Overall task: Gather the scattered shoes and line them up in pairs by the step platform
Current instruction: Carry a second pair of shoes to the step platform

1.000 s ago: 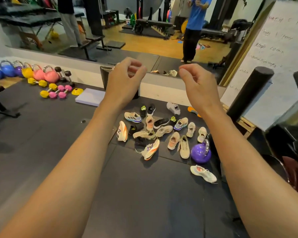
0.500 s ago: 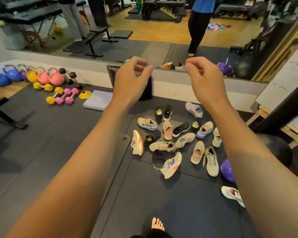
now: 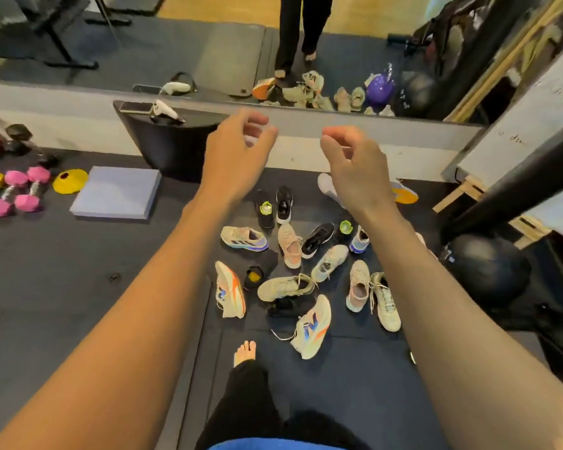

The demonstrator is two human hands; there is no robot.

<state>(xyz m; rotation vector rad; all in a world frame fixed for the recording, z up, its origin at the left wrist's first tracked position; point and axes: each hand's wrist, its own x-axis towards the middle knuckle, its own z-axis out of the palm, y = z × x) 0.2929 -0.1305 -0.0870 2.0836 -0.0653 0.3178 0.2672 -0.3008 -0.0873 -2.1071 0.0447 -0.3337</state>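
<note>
Nothing done yet: shoes (image 3: 286, 287) lie jumbled on the floor (image 3: 78, 287), none paired; left hand (image 3: 238, 151) and right hand (image 3: 355, 164) hover loosely curled, empty.

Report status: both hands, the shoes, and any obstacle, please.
Left hand and right hand in the air, loosely curled, empty. Shoes scattered in a loose heap, not yet lined up. Black ball beside the heap, right side.

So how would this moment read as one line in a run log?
stage: nothing picked yet | left hand: raised, empty, fingers loosely curled | right hand: likewise | scattered sports shoes: unpaired heap on dark floor mat
</note>
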